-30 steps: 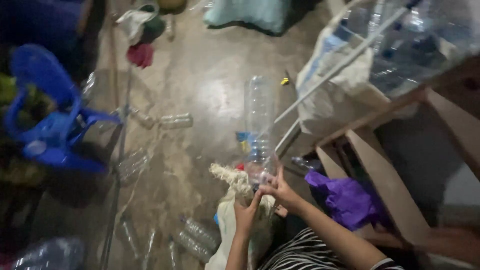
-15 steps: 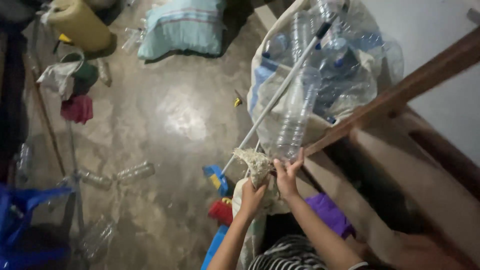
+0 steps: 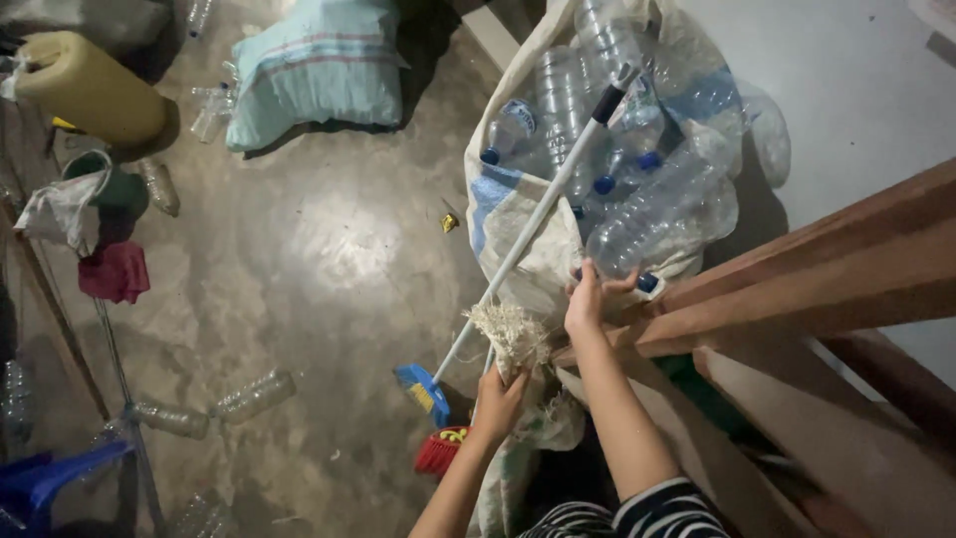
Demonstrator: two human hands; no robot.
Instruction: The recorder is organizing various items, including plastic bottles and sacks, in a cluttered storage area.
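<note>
My right hand (image 3: 586, 301) reaches up to a clear plastic bottle (image 3: 652, 221) with a blue cap, at the lip of a large white sack (image 3: 518, 224) stuffed with several empty bottles; its fingers touch the bottle's lower end. My left hand (image 3: 498, 396) grips the frayed top edge of a second woven sack (image 3: 510, 334) standing by my knees. A broom with a white handle (image 3: 538, 219) leans against the big sack, its blue head (image 3: 421, 391) on the floor.
Wooden stair beams (image 3: 797, 289) run along the right. Loose clear bottles (image 3: 254, 394) lie on the concrete floor. A yellow jerrycan (image 3: 90, 88), a striped stuffed sack (image 3: 314, 70), rags (image 3: 115, 271), a red brush (image 3: 440, 450) and a blue plastic chair (image 3: 45, 478) sit around.
My view has swung from the floor up to the big sack. My right hand carried the clear bottle up and now has it at the sack's opening; my left hand stays on the small sack.
</note>
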